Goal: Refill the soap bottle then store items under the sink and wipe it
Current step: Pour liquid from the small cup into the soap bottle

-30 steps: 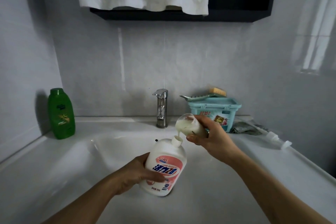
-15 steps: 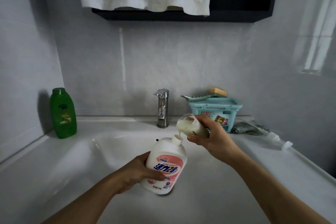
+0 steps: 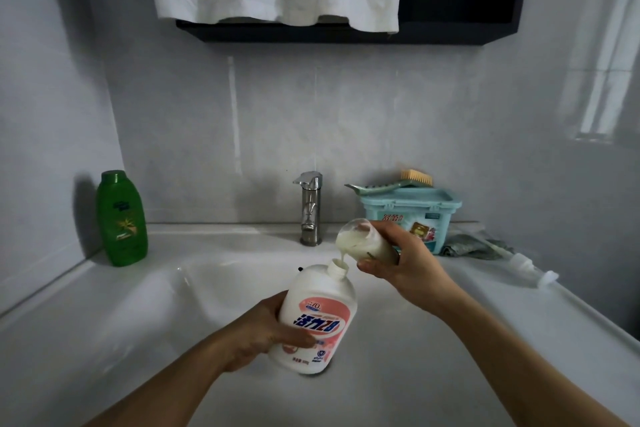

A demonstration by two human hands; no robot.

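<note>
My left hand (image 3: 268, 333) grips a white soap bottle with a pink label (image 3: 317, 319), tilted over the sink basin (image 3: 173, 305) with its open neck pointing up and to the right. My right hand (image 3: 398, 258) holds a small clear bottle (image 3: 360, 241) tipped mouth-down above that neck. A thin stream of creamy white liquid runs from the small bottle into the neck. A white pump head (image 3: 526, 267) lies on the counter to the right.
A green bottle (image 3: 121, 218) stands at the back left corner. The steel faucet (image 3: 310, 208) rises behind the basin. A teal box (image 3: 412, 215) with a scrub brush (image 3: 417, 178) on top sits at the back right, a grey cloth (image 3: 464, 246) beside it.
Both hands and bottles hold nearly the same pose. The white liquid keeps flowing from the small bottle into the soap bottle.
</note>
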